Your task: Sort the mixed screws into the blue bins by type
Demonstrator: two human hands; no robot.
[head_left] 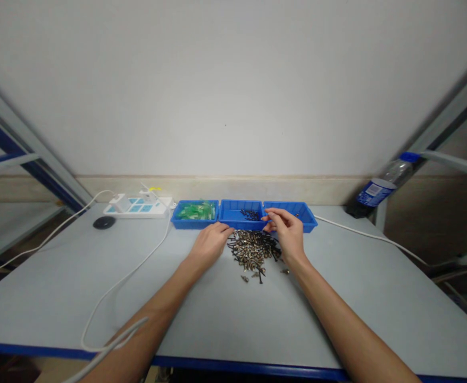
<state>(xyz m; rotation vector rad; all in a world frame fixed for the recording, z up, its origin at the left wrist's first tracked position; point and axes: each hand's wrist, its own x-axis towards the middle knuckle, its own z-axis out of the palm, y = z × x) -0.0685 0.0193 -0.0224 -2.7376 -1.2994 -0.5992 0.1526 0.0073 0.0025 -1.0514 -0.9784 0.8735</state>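
Note:
A mixed pile of black screws and brassy metal fasteners [250,250] lies on the table between my hands. My left hand [211,240] rests at the pile's left edge, fingers curled together; whatever its fingertips hold is hidden. Over the pile's right side, by the front of the bins, my right hand [288,231] is closed in a pinch, and anything in it is too small to name. Behind the pile, the middle blue bin [233,223] contains several black screws [250,215]. The right blue bin [308,226], partly covered by my right hand, has a few small pieces inside.
The left blue bin [189,224] holds green and clear plastic pieces [197,210]. A white power strip [149,213], a black disc [104,223] and a white cable [117,282] occupy the left. A dark-drink bottle [377,192] leans at the back right.

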